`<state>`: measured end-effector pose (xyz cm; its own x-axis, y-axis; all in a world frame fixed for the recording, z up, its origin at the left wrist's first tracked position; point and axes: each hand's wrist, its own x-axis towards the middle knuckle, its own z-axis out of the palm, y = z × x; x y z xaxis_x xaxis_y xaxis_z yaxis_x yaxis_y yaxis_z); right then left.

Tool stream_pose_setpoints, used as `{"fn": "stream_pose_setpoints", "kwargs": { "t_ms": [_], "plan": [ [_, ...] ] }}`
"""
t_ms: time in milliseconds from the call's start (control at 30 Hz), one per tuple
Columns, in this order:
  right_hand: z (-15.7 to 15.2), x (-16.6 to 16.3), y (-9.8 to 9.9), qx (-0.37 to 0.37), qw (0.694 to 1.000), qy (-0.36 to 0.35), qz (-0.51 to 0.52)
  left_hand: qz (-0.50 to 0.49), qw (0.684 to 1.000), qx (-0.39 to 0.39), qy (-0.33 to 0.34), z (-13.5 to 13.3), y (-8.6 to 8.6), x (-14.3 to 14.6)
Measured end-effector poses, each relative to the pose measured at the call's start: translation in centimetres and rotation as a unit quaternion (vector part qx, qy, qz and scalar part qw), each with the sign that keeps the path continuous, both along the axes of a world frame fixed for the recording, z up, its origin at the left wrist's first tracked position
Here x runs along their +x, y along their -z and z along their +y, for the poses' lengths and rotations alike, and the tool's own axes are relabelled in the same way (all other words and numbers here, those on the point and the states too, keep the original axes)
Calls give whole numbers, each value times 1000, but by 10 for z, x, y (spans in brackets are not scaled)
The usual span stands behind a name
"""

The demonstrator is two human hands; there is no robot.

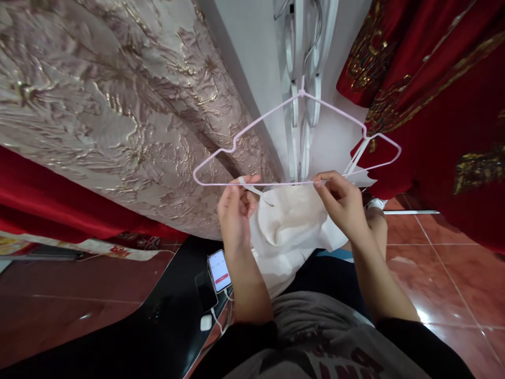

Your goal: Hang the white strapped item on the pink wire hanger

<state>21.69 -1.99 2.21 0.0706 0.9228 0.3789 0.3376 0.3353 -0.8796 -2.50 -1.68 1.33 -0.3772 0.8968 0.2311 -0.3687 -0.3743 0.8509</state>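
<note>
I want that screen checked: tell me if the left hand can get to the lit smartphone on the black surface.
Probably yes. The lit smartphone lies just below the left hand, beside its wrist, with nothing between them. But the hand now pinches a white strap at the thin pink wire hanger and would have to release it.

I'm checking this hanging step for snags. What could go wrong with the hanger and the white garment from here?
1. The thin pale pink wire hanger may bend or swing as both hands pull on its bottom bar.
2. The cream white garment hangs loose below; its strap, pinched by the left hand, might slip off.
3. The right hand grips only with fingertips, so the bar may slide free.
</note>
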Motion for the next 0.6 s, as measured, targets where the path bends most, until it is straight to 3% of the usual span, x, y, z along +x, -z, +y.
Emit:
{"fn": "stream_pose_setpoints", "kwargs": {
  "t_ms": [100, 233, 433, 600],
  "plan": [
    [-3, 3, 6, 55, 995, 60, 49, 7, 999, 31, 6, 3, 1, 12],
    [5, 34, 10, 132, 968, 181, 115, 12, 999, 45, -7, 8, 5, 11],
    [23, 61, -5, 64, 994, 79, 50, -16, 998, 58, -16, 10, 9, 15],
    [27, 50, -18, 132, 977, 137, 96, -10, 1000, 21, -18, 9, 6, 12]
  ]
}}
